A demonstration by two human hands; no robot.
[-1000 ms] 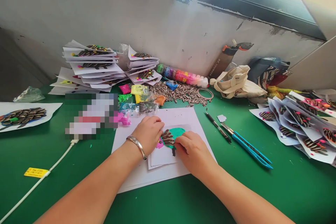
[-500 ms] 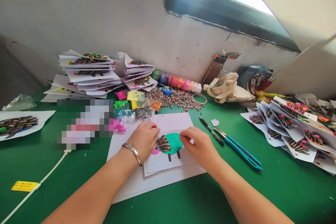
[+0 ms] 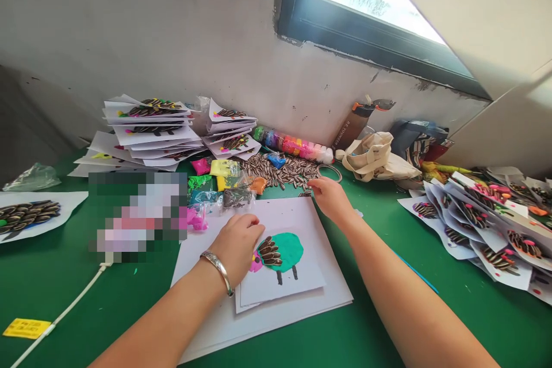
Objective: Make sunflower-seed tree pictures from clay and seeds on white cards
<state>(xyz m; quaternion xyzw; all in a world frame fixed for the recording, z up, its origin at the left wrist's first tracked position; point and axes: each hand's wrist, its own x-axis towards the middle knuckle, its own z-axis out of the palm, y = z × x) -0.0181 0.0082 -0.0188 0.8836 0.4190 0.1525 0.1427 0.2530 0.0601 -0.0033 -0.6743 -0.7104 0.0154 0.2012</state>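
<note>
My left hand (image 3: 239, 244), with a silver bangle at the wrist, has its fingers bent together on the left side of a small white sheet of paper (image 3: 302, 286), pressing it down. That sheet bears a green clay oval (image 3: 291, 248), a pink clay head (image 3: 255, 264) partly behind my fingers, and two dark legs. Several striped sunflower seeds (image 3: 269, 252) overlap on the oval's left part. At the near edge of the loose seed pile (image 3: 284, 170), my right hand (image 3: 331, 200) has its fingertips pinched together; what is between them is too small to make out.
Larger white paper (image 3: 207, 319) lies underneath. Bagged coloured clay (image 3: 226, 168) is behind my left hand. Paper stacks stand at back left (image 3: 161, 141) and right (image 3: 461, 221). A bottle (image 3: 351, 126), a cloth bag (image 3: 373, 155) and a white cable (image 3: 80, 302) are around.
My right hand has left the green oval's right edge and moved away from me to the seed pile, its forearm now covering the pen and most of the blue tool. My left hand stays on the paper.
</note>
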